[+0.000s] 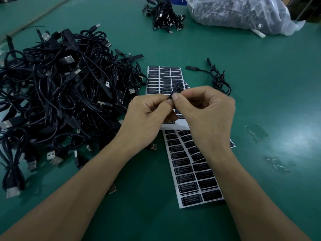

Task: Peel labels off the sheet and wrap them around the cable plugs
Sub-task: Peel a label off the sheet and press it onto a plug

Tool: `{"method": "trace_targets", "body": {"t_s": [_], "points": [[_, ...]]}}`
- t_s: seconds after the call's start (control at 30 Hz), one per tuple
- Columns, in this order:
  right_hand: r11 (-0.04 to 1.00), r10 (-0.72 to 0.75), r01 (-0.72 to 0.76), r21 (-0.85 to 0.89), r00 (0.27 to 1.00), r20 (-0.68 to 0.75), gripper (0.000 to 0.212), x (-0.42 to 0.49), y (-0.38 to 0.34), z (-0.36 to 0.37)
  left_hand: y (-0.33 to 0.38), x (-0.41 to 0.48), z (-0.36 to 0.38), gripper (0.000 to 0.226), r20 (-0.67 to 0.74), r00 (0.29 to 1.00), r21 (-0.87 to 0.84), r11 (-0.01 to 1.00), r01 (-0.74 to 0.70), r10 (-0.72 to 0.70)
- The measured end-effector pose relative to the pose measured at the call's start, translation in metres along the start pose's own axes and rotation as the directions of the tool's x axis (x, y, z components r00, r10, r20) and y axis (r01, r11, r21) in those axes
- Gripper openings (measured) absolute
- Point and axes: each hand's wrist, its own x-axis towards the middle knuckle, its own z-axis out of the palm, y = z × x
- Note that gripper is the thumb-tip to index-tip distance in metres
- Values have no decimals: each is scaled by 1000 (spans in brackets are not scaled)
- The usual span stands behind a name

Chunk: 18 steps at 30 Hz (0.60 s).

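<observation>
Forearms angle inward, left grip (149,113) and right grip (208,110) knuckle to knuckle, both pinching the plug (176,89).

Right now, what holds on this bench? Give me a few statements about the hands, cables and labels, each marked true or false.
1. The left hand and the right hand both pinch a black plug above the label sheets. True.
2. The big heap of cables lies right of the sheets. False: the pile lies to their left.
3. A clear plastic bag sits at the far right of the table. True.
4. The labels are red. False: they are black with white print.
5. One loose cable lies alone right of the sheets. True.
</observation>
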Motion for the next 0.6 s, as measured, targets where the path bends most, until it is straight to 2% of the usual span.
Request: {"method": "trace_targets", "body": {"t_s": [0.13,0.3,0.5,0.6], "points": [[999,50,-50,4,997,-51,29,2,2,-3,-1,0,0,30,-12,1000,10,1000,5,-5],[993,97,-100,68,994,41,30,5,3,-2,0,-1,0,30,22,1000,36,999,-22,21],[983,100,-111,146,992,78,9,8,5,-4,-3,-2,0,34,-2,1000,168,986,-22,22],[990,84,-93,107,992,89,9,8,6,-5,-3,-5,1,32,-17,999,242,969,-44,49]]}}
